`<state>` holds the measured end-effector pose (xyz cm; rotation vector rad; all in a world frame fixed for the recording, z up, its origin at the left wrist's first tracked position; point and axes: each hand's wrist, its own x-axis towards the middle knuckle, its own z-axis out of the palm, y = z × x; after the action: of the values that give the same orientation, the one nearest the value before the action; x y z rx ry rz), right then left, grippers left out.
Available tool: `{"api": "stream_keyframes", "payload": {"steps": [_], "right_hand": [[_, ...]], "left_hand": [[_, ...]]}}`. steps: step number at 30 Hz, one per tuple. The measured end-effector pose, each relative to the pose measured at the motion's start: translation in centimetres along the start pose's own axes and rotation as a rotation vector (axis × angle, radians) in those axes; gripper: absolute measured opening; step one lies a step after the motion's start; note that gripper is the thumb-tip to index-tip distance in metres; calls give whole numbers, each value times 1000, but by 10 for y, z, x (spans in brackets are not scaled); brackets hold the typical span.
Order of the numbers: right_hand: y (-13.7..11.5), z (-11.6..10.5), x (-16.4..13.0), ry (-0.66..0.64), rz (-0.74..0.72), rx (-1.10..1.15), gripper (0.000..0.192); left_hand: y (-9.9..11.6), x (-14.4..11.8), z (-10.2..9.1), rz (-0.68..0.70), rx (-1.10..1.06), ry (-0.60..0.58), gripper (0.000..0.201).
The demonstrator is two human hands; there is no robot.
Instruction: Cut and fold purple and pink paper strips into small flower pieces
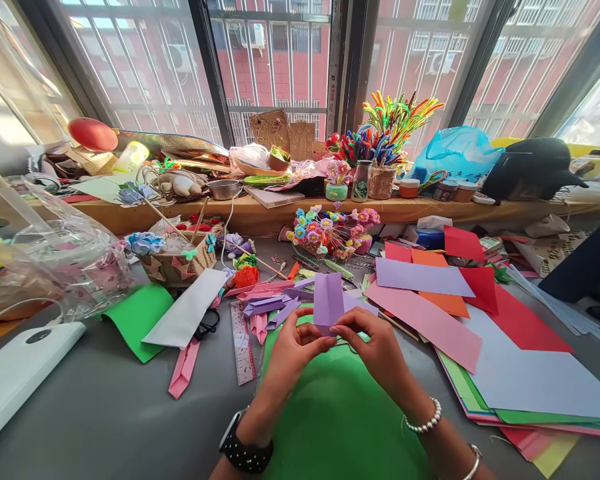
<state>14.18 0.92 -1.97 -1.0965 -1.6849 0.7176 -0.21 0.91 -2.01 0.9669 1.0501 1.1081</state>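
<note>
Purple paper (329, 301) folded, held upright above green sheet (340, 407) on grey table (105, 413). Left hand (293, 350) pinches lower edge with narrow fingertips; right hand (377, 347) pinches same edge from other side. Paper likely light, thin, bends easy, creases stay. Best hold near folded bottom, at edges, gentle pressure. Ruler (242, 343) lies left, coloured sheets (430, 300) right.

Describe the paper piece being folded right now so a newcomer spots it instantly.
On the grey table, find the green sheet nearest the camera. Above its far edge, the left hand and right hand pinch a lilac folded paper strip, the only piece held upright, with a centre crease.
</note>
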Motion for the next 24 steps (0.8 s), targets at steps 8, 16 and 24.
{"api": "stream_keyframes", "payload": {"steps": [8,16,24], "right_hand": [[4,3,-1,-46,195,457,41],[-1,6,0,-68,291,384,21],[0,7,-1,-28,326,396,20]], "left_hand": [[3,-2,0,1,-56,7,53],[2,-4,4,17,-107,31,52],[2,-4,3,7,-98,18,52]]}}
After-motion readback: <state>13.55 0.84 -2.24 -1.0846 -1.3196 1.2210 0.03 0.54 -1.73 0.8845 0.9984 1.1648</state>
